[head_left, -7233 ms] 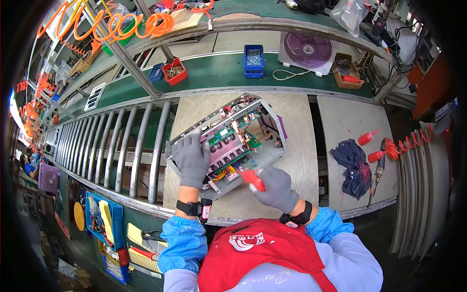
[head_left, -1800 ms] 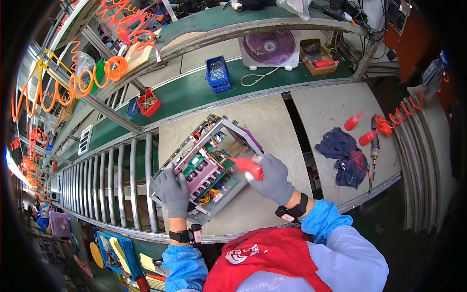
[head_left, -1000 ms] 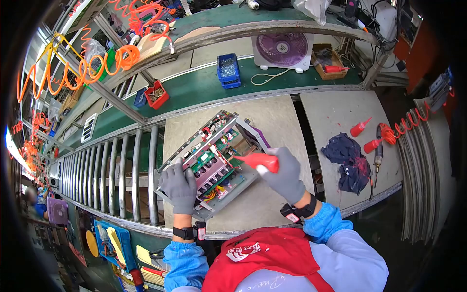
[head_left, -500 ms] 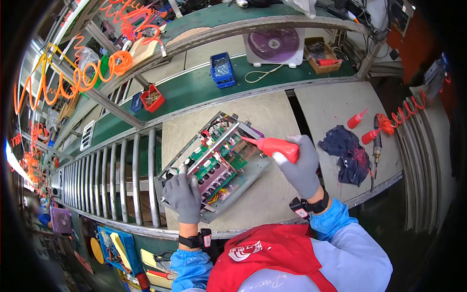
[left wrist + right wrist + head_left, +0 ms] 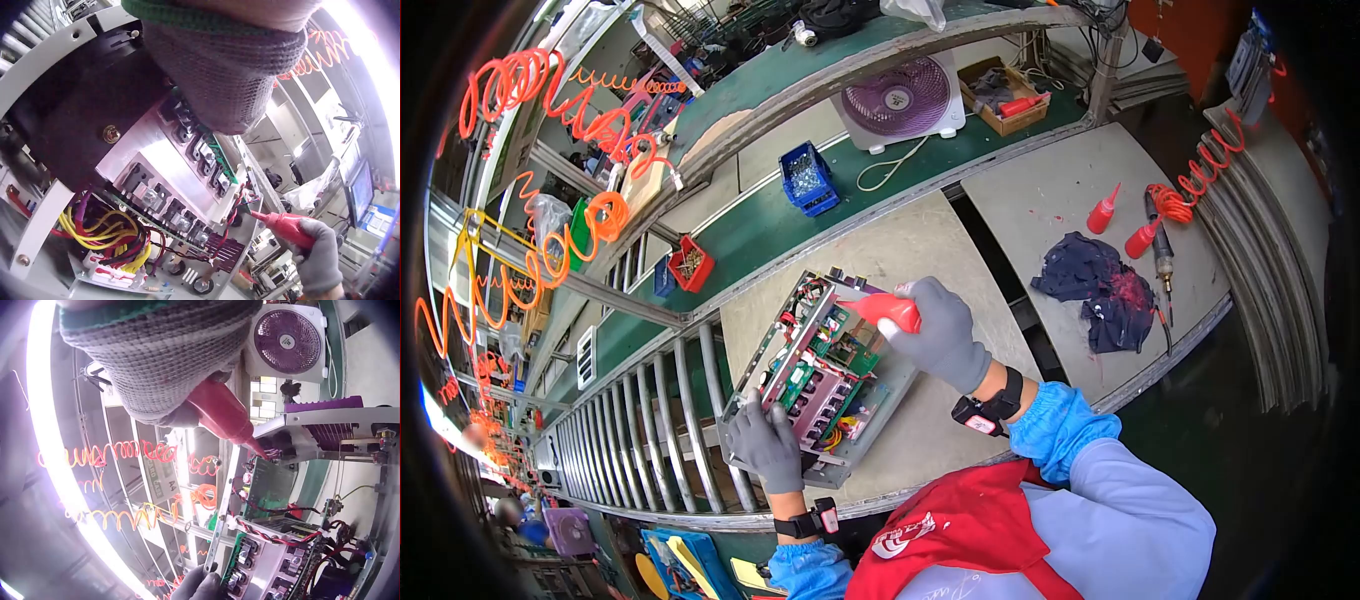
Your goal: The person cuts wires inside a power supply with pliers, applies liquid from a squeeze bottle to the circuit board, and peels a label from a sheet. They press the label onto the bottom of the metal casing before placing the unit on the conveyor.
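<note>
An open metal chassis (image 5: 892, 398) with green circuit boards and a pinkish heatsink lies slanted on the metal bench. My gloved left hand (image 5: 765, 447) holds its near left end, finger and thumb about the rail in the right wrist view. My gloved right hand (image 5: 945, 338) grips a red squeeze bottle (image 5: 885, 310), nozzle pointing left at the chassis's far end. In the right wrist view the bottle (image 5: 222, 412) has its tip close over a green board (image 5: 272, 487). Yellow wires (image 5: 100, 228) bunch below the heatsink in the left wrist view.
On the right plate lie a dark stained cloth (image 5: 1090, 285), two more red bottles (image 5: 1104, 212) and a power screwdriver (image 5: 1163, 255). A roller conveyor (image 5: 650, 430) runs left. Behind stand a blue bin (image 5: 808, 180), a red bin (image 5: 690, 265) and a purple fan (image 5: 897, 100).
The right hand has carried the squeeze bottle from the chassis's near side by the yellow wires to its far end. The left hand stays at the left end. The head view has turned.
</note>
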Available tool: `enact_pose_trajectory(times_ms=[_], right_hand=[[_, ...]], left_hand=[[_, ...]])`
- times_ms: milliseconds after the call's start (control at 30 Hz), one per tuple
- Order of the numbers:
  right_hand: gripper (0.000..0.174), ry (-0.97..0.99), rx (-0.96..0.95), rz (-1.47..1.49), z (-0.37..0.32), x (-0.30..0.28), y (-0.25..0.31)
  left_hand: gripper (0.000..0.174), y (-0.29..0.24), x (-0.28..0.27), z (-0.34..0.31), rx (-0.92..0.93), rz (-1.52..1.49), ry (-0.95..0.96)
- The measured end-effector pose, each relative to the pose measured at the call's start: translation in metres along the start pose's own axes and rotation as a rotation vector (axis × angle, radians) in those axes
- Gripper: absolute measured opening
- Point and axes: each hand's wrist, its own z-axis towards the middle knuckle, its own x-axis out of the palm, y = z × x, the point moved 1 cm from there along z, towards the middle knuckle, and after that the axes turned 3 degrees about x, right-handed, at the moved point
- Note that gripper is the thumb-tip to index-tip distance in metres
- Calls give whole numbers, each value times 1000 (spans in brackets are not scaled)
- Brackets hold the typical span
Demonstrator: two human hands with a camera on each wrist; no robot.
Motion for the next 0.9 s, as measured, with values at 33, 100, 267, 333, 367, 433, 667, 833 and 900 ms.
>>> enact_pose_trajectory(times_ms=[33,100,267,333,367,433,667,833,900], right_hand=[[40,0,4,5,0,1,-1],[40,1,11,14,3,3,-2],[40,7,37,62,4,7,-6],[40,10,57,65,4,8,-8],[40,14,72,61,4,8,-9],[40,14,84,66,4,9,-11],[40,10,86,86,6,5,-10],[40,20,90,92,8,4,-9],[40,45,100,90,11,1,-7]], left_hand=[[43,0,0,0,1,3,-2],[42,-1,-1,1,-18,4,26],[42,-2,0,1,-10,-5,3],[42,-4,-1,2,-2,6,-2],[42,-4,-1,2,0,6,-2],[43,-3,-1,2,0,11,0],[43,-3,1,2,5,14,-4],[44,-4,0,2,13,20,-18],[44,-4,0,2,16,30,-16]])
